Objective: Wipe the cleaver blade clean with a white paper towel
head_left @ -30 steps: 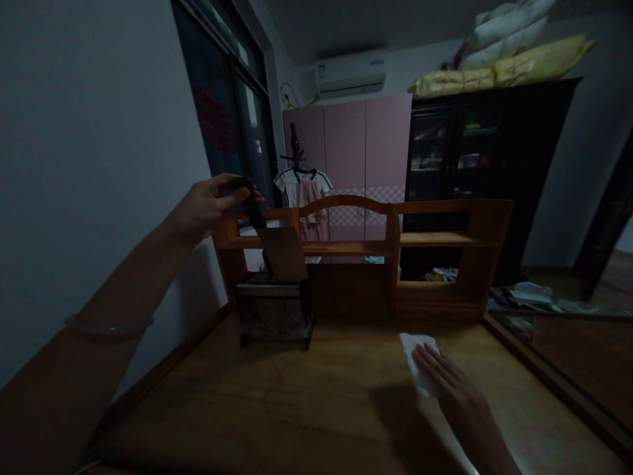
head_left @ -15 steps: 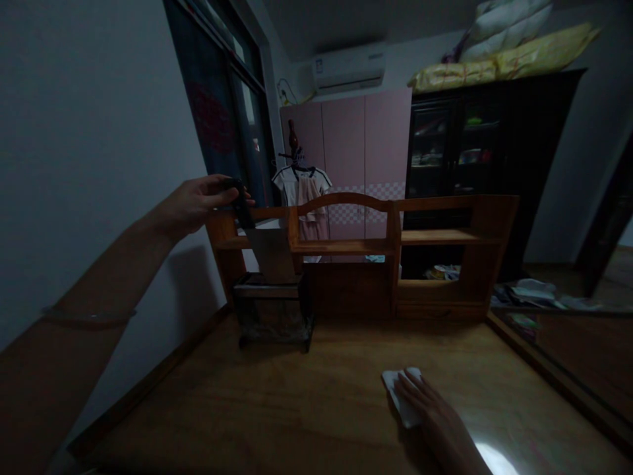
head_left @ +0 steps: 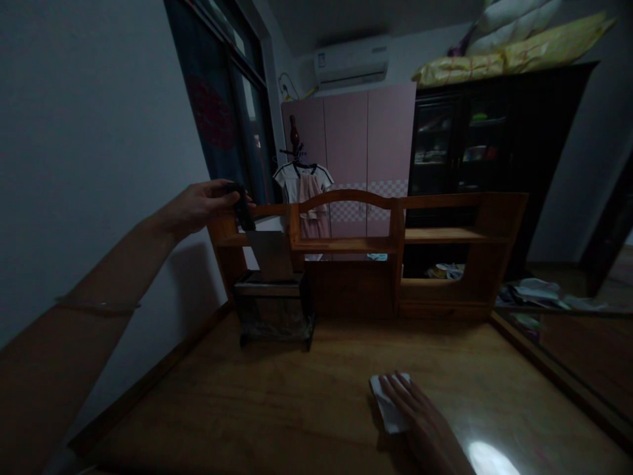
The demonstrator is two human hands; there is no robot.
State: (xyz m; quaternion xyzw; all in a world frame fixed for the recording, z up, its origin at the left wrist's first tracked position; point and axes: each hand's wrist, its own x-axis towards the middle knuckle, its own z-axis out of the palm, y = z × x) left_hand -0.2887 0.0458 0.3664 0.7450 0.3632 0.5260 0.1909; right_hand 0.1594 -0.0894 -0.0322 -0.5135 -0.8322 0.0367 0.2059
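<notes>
My left hand (head_left: 212, 198) is closed around the black handle of a cleaver (head_left: 271, 254), which points downward. The lower end of its broad blade sits in the top of a dark knife rack (head_left: 274, 316), so the edge is hidden there. The rack stands on the wooden tabletop (head_left: 297, 396), near the left wall. Lower right, my right hand (head_left: 413, 409) rests on a folded white tissue or cloth (head_left: 388, 406), pressing it to the tabletop with the fingers laid over it.
A wooden shelf unit (head_left: 346, 245) lines the table's far edge, behind the rack. A raised rim (head_left: 554, 376) runs along the right side. Beyond stand a clothes rack with a white shirt (head_left: 289, 181), pink cabinets (head_left: 346, 138) and a dark cabinet (head_left: 534, 145).
The cleaver has sunk slightly deeper into the rack with my left hand. My right hand and the white piece have shifted a little to the left over the tabletop.
</notes>
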